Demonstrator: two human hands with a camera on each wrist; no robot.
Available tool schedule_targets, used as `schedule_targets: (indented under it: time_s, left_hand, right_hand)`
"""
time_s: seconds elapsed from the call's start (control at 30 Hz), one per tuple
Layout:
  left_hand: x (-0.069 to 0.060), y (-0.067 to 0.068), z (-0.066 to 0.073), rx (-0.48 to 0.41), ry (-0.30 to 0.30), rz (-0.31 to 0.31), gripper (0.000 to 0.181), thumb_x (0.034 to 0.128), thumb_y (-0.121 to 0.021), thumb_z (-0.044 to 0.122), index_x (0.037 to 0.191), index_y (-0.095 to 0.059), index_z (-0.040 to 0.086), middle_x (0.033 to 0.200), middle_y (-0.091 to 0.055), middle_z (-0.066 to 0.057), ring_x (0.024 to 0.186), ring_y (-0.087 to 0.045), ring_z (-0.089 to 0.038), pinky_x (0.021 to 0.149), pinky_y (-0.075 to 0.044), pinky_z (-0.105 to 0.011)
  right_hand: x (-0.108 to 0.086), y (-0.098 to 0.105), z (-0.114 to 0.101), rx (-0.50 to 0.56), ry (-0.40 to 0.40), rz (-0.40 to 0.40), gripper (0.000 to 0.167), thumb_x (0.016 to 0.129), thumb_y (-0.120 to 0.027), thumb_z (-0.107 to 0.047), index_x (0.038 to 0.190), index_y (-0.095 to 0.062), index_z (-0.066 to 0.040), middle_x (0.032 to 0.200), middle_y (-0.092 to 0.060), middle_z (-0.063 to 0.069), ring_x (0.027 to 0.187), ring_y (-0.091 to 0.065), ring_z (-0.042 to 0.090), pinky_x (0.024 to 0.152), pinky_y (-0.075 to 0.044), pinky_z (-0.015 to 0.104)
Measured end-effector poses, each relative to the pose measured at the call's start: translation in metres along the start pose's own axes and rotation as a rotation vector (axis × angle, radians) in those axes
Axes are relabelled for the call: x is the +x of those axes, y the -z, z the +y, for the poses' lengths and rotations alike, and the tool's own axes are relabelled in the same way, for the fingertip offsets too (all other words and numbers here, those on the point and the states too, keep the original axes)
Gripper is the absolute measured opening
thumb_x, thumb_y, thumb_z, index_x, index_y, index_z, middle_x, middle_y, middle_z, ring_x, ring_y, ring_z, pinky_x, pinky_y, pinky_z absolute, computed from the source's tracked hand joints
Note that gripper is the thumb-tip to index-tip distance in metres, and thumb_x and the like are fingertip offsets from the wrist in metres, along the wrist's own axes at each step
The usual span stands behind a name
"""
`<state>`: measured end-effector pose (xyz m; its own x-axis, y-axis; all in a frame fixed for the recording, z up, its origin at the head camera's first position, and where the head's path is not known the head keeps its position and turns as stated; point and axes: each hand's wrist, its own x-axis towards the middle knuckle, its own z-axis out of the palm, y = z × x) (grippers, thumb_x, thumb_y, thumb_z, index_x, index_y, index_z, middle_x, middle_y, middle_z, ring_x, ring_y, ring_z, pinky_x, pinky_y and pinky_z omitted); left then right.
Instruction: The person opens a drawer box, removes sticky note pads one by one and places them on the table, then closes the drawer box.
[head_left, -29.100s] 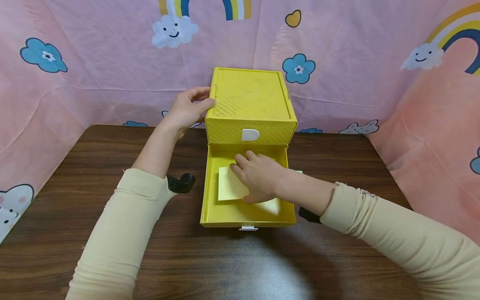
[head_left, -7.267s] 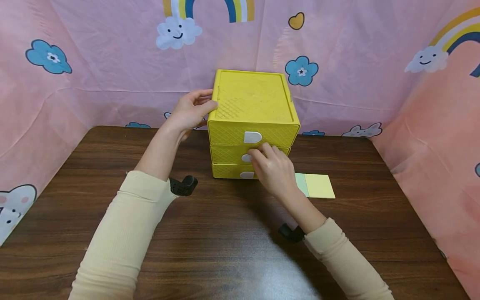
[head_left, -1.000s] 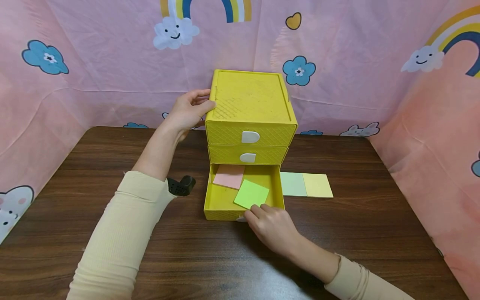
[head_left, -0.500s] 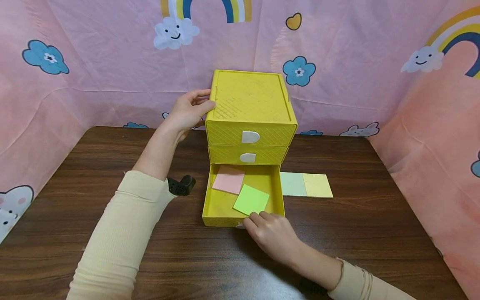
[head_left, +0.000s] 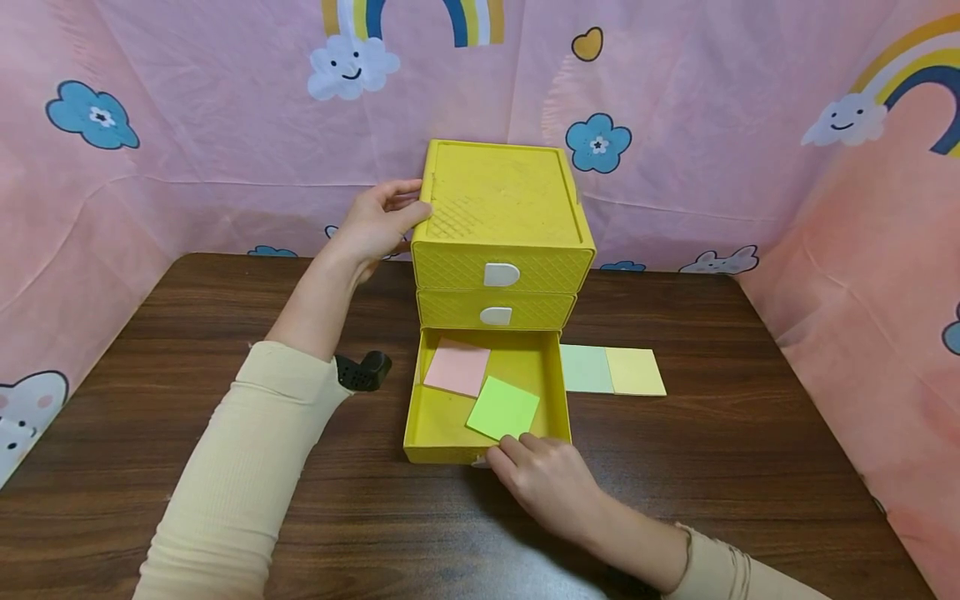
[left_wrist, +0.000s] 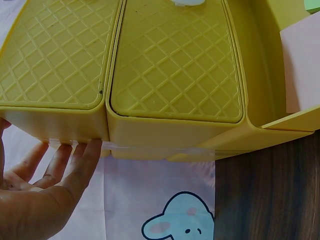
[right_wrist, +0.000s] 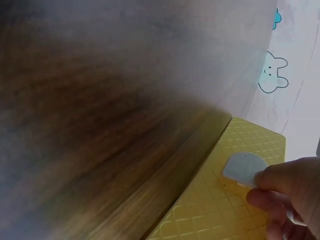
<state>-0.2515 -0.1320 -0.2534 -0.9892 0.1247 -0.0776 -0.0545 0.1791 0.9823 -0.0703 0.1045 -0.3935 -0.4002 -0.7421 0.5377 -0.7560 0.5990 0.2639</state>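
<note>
Out of the cabinet point(head_left: 501, 196) juts the bottom drawer point(head_left: 441, 455); the right hand point(head_left: 551, 483), pinching its handle point(right_wrist: 242, 166), mostly hides that from me and covers the lime note's point(head_left: 504, 407) near corner. The left hand point(head_left: 377, 221) touches the cabinet's side, fingers fairly straight.

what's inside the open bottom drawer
A pink paper square and a green paper square lie in the bottom drawer. The right hand partly covers its near side; anything beneath the squares or further back, under the middle drawer, is hidden.
</note>
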Motion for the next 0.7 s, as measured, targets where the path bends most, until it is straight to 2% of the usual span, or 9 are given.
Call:
schedule_targets:
  time_s: [0.2, 0.4, 0.57, 0.7]
  left_hand:
    - [-0.0005, -0.0003, -0.0002, 0.006, 0.002, 0.004, 0.053, 0.0925, -0.054, 0.024, 0.142, -0.036, 0.020, 0.141, -0.038, -0.005, 0.118, -0.047, -0.020, 0.089, -0.050, -0.032]
    - [-0.0013, -0.0002, -0.0001, 0.014, 0.000, 0.005, 0.053, 0.0923, -0.054, 0.025, 0.142, -0.036, 0.020, 0.141, -0.038, -0.004, 0.117, -0.048, -0.019, 0.085, -0.051, -0.028]
    - [-0.0008, 0.0001, -0.0002, 0.010, 0.009, 0.008, 0.053, 0.0923, -0.054, 0.025, 0.142, -0.036, 0.021, 0.141, -0.038, -0.004, 0.117, -0.048, -0.020, 0.087, -0.051, -0.030]
    - [-0.0009, -0.0001, 0.0002, 0.012, 0.008, 0.010, 0.053, 0.0922, -0.054, 0.025, 0.142, -0.037, 0.021, 0.141, -0.038, -0.004, 0.117, -0.048, -0.019, 0.087, -0.051, -0.030]
  right_hand:
    - [-0.0018, 0.0015, -0.0019, 0.014, 0.007, 0.012, 0.031, 0.093, -0.035, -0.007, 0.069, -0.054, -0.013, 0.059, -0.050, -0.007, 0.045, -0.038, 0.007, 0.038, -0.020, 0.014]
    - [-0.0028, 0.0042, -0.0050, 0.010, 0.013, 0.011, 0.033, 0.095, -0.033, -0.010, 0.069, -0.053, -0.014, 0.059, -0.049, -0.007, 0.045, -0.039, 0.007, 0.037, -0.023, 0.015]
    - [-0.0033, 0.0062, -0.0070, 0.017, 0.017, 0.012, 0.034, 0.097, -0.033, -0.014, 0.069, -0.053, -0.013, 0.060, -0.051, -0.007, 0.046, -0.041, 0.008, 0.037, -0.027, 0.015]
    - [-0.0028, 0.0077, -0.0078, 0.017, 0.020, 0.016, 0.035, 0.097, -0.034, -0.014, 0.068, -0.052, -0.013, 0.060, -0.051, -0.007, 0.045, -0.041, 0.008, 0.037, -0.024, 0.014]
